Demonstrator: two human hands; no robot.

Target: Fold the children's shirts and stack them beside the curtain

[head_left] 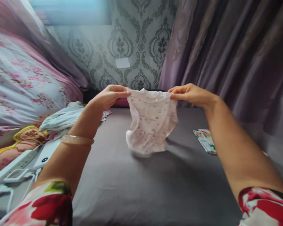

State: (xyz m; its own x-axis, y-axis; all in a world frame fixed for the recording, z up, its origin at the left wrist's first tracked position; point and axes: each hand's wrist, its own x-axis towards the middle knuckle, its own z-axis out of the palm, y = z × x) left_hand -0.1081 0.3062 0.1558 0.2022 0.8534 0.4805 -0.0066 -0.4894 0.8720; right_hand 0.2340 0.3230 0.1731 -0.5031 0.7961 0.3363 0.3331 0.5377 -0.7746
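Observation:
A small white baby garment [151, 122] with a sparse printed pattern hangs between my two hands, its lower edge close above the grey bed sheet [122, 185]. My left hand [114, 95] pinches its upper left corner between thumb and fingers. At the upper right corner, my right hand [186, 93] pinches the cloth in the same way. The top edge is drawn out between them, while the lower part hangs loose and slightly curled at the left. Whether it is a bodysuit or a top, I cannot tell.
A stack of printed cards or booklets [205, 141] lies on the right. Along the left are folded light-blue cloth [63, 117], a yellow cartoon cushion [19, 144], a white power strip [21, 161] with chargers, and floral bedding [25, 78]. Purple curtains [217, 56] hang at the back right.

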